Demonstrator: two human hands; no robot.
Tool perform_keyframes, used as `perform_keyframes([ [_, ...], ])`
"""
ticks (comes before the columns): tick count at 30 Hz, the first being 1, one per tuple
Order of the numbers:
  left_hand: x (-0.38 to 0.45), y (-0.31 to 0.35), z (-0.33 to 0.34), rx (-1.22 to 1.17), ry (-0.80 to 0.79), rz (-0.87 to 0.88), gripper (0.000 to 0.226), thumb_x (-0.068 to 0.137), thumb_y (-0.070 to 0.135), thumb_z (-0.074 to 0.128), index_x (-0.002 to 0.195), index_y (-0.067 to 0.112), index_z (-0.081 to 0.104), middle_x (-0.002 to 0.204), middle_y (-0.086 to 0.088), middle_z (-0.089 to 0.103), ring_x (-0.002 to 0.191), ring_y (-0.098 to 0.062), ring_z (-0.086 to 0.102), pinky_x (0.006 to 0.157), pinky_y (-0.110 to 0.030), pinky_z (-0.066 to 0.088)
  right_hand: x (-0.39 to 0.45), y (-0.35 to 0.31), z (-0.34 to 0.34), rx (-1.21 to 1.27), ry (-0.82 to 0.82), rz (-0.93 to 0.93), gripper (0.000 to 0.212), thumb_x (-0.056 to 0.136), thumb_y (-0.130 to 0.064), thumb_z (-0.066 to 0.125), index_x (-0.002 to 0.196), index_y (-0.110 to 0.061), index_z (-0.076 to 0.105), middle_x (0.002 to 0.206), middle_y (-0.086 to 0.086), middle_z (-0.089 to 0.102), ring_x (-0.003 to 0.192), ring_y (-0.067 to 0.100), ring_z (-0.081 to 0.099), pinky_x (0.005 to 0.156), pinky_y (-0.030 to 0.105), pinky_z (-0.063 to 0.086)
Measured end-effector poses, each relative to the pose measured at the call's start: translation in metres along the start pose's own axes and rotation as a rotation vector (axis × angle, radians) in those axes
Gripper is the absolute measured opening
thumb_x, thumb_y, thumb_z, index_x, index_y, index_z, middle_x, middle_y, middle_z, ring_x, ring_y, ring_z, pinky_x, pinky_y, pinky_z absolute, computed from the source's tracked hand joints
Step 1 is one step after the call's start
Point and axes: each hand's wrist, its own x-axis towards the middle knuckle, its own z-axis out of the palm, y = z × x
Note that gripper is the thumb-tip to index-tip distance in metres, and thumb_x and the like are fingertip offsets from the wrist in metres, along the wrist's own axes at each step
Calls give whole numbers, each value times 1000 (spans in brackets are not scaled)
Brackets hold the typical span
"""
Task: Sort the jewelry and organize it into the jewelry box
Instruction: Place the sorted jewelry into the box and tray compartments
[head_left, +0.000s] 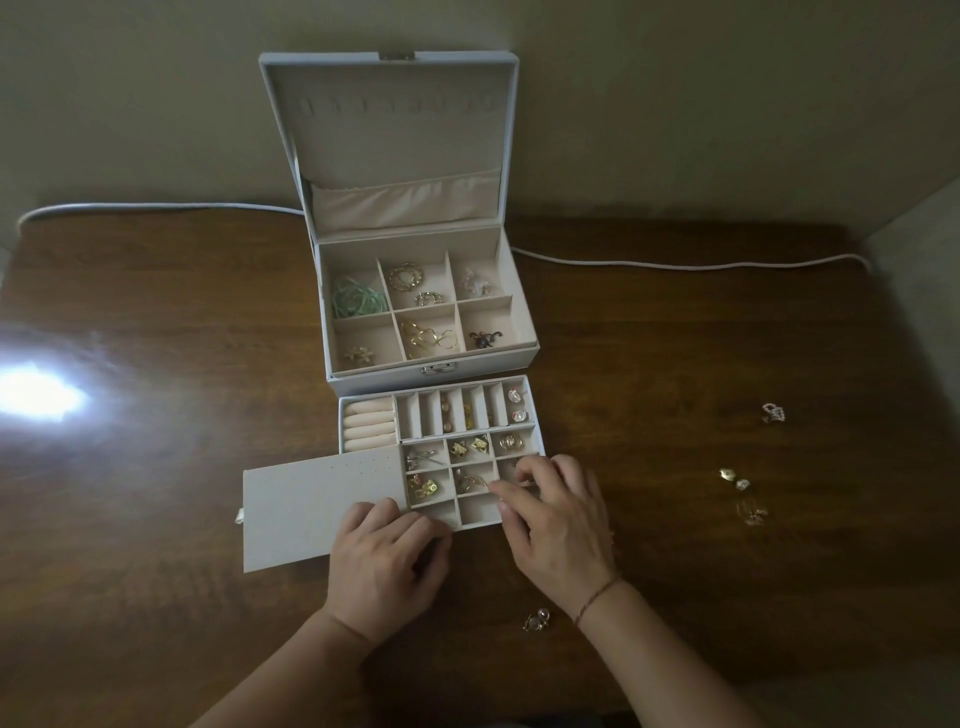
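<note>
Jewelry box (431, 358) mid-desk, lid up, drawer (467, 441) out; most compartments filled. My right hand (558, 525) pinches something small over the drawer, what I cannot tell; left hand (387, 561) lies loosely curled, empty, on its edge. Left to sort: loose pieces (743, 491) on desk (675, 364), one (536, 620) near my wrist.

Both arms are reaching forward from the bottom of the picture, bare to the elbows; the left hand (387, 564) is lying palm down with its fingers curled under a little; the right hand (558, 525) is sitting just beside it, also palm down. The right hand's fingers (511, 491) are bunching together at the tips, pinching; a thin thread band is circling the right wrist.
</note>
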Motion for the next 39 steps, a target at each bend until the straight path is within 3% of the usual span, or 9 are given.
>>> perform_keyframes([
  [3,1,0,0,4,6,4,4,80,27,70,77,24,70,72,10,68,65,-16,53,65,-30,35,-2,3,0,-15,-16,-18,26,92,-36,50,113,-35,65,109,-10,54,105,15,45,83,34,42],
  [8,0,1,0,6,19,7,4,79,26,71,76,24,69,72,11,68,65,-16,53,66,-30,34,-11,14,-1,-43,126,129,21,90,-34,55,99,-25,71,113,-7,61,115,22,47,88,43,45],
  [15,1,1,0,10,7,3,4,79,27,70,77,23,70,72,10,68,65,-16,54,66,-29,34,-14,19,4,-96,-27,166,33,94,-47,46,119,-32,63,145,0,43,140,30,27,107,52,35],
  [20,-1,1,-2,1,-25,-5,7,82,27,66,79,23,70,72,11,67,67,-17,52,67,-31,35,-17,24,5,-13,-14,217,36,94,-47,46,124,-31,59,141,-3,46,139,25,29,107,48,37],
  [28,-14,-5,-17,16,-138,64,17,87,27,64,98,20,75,86,6,66,77,-21,57,74,-37,44,-28,27,8,-30,-137,205,49,97,-59,24,137,-37,43,142,-4,46,140,27,27,108,52,36],
  [33,-17,-5,-28,178,-180,-217,49,85,50,55,114,14,71,120,-9,65,111,-36,53,101,-53,36,-32,30,5,-43,-197,195,48,98,-58,23,141,-41,37,145,-4,42,142,28,23,110,53,32],
  [39,-9,9,-22,227,-184,-395,66,79,63,48,115,14,71,124,-11,62,120,-42,49,113,-59,20,-37,48,-5,32,-157,168,46,99,-56,28,141,-41,36,144,-12,42,142,20,23,114,47,28],
])
